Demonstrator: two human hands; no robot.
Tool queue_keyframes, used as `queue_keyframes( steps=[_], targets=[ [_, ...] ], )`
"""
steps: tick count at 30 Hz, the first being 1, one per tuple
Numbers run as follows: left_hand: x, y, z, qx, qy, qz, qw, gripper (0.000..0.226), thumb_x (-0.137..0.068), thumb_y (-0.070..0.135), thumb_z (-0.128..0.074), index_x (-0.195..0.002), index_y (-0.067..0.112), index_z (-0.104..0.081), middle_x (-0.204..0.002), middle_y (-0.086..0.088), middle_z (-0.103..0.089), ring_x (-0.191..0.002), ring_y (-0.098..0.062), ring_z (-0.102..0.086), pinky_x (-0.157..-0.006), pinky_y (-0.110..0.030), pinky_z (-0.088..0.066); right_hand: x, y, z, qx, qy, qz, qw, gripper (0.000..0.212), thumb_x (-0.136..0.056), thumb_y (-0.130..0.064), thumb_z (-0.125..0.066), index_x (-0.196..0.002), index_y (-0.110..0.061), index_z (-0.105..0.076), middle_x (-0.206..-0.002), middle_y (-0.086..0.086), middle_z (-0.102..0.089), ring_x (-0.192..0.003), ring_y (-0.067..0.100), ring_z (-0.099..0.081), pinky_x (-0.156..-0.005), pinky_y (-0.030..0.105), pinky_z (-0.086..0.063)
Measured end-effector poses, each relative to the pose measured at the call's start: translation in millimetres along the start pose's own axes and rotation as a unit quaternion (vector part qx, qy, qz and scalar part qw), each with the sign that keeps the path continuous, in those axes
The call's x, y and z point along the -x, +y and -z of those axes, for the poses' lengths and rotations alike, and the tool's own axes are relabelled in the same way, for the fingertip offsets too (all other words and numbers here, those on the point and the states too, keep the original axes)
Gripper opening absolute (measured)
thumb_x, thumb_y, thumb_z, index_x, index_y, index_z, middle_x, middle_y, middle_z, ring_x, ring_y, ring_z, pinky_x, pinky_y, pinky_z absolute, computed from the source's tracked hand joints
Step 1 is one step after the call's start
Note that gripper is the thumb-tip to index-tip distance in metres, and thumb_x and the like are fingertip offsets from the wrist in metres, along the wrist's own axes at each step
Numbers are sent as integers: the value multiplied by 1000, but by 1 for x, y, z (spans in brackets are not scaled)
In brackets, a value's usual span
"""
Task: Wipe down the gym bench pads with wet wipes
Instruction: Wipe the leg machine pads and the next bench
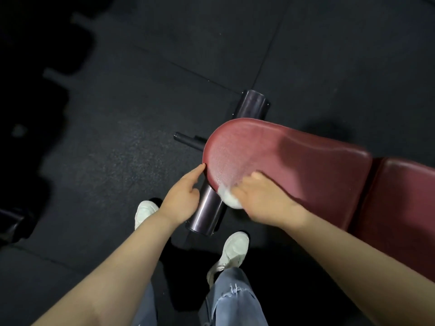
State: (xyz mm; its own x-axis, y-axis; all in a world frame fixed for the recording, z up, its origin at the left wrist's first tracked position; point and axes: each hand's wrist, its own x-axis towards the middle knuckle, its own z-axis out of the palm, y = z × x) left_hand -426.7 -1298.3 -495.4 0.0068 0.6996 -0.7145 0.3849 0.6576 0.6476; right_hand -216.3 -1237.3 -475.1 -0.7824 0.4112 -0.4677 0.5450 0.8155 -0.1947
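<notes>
- No readable writing or brand shows anywhere.
- Right hand (pixel 263 198) presses a white wipe (pixel 229 198) on the near rim of the red seat pad (pixel 282 156), fingers curled over it; the hand hides most of the wipe.
- Left hand (pixel 182 192) is relaxed, its fingertip touching the pad's left edge, holding nothing.
- The pad's rounded end glistens wet.
- Second pad (pixel 404 198) is cut off at right.
- Dark rollers (pixel 207 211) partly hidden beneath.
</notes>
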Motion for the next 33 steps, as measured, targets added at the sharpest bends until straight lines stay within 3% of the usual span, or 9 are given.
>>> queue_keyframes(
  steps=[2, 7, 11, 13, 17, 19, 23, 26, 33],
  targets=[
    [0, -5, 1, -5, -9, 12, 1000, 75, -90, -1, -35, -152, 39, -29, -156, 10, -34, -141, -10, -35, -119, -35, -28, -3, 17, 7, 10, -21, 31, 999, 37, -72, -15, -57, -105, -30, -61, -74, -6, -64, -62, 19, -55, -62, 28, -34],
    [1, -4, -10, 18, -10, 28, 999, 75, -90, -2, -35, -154, 37, -27, -157, 9, -31, -145, -10, -29, -120, -32, -24, -41, 85, 37, 45, 178, -334, 924, 27, -77, -6, -47, -97, -13, -64, -72, 5, -61, -59, 30, -57, -58, 34, -39],
    [1, -5, -10, 32, 3, 26, 999, 76, -88, -4, -37, -152, 36, -30, -157, 8, -33, -145, -11, -29, -121, -33, -23, -41, -2, 11, 42, 10, -49, 998, 53, -67, -11, -63, -119, -16, -57, -79, -2, -64, -69, 24, -60, -70, 36, -39],
    [0, -9, -5, 27, 11, 37, 999, 71, -90, -1, -38, -152, 33, -32, -158, 5, -31, -145, -11, -30, -120, -33, -24, -47, 0, 23, 50, -17, 13, 999, 38, -77, -17, -59, -114, -28, -59, -87, -4, -66, -77, 22, -60, -74, 34, -34],
    [0, -14, -4, 48, 28, 46, 997, 68, -92, 0, -39, -153, 29, -32, -156, 0, -34, -141, -12, -36, -117, -38, -32, -79, 77, 54, 63, 78, -326, 940, 25, -87, -14, -49, -108, -25, -56, -91, 2, -67, -83, 28, -64, -74, 35, -38],
    [0, -15, -5, 62, 38, 57, 996, 67, -92, 0, -40, -152, 29, -33, -155, 3, -36, -139, -12, -39, -117, -38, -32, -87, 71, 53, 15, 94, -390, 916, 27, -83, -11, -52, -110, -15, -55, -96, 5, -66, -88, 28, -62, -76, 34, -36],
    [0, -17, -6, 96, 45, 67, 992, 68, -90, 0, -42, -152, 27, -33, -152, 3, -42, -137, -14, -43, -117, -37, -32, -60, -16, 17, 52, -10, -57, 997, 62, -71, -11, -60, -132, -13, -46, -86, -3, -63, -77, 22, -62, -70, 34, -37],
    [1, -18, -5, 114, 45, 74, 990, 67, -91, -1, -41, -151, 28, -36, -152, 5, -42, -135, -13, -44, -116, -34, -32, -62, -19, 19, 64, 11, 101, 993, 38, -67, -11, -63, -101, -27, -63, -72, -4, -62, -63, 22, -60, -64, 31, -42],
    [-1, -27, -6, 119, 49, 79, 988, 67, -89, 0, -42, -148, 32, -39, -149, 5, -44, -133, -12, -46, -116, -37, -34, -134, 56, 57, 33, 74, -303, 950, 24, -82, -10, -53, -105, -11, -52, -99, 8, -66, -92, 29, -62, -79, 36, -36]
  ],
)
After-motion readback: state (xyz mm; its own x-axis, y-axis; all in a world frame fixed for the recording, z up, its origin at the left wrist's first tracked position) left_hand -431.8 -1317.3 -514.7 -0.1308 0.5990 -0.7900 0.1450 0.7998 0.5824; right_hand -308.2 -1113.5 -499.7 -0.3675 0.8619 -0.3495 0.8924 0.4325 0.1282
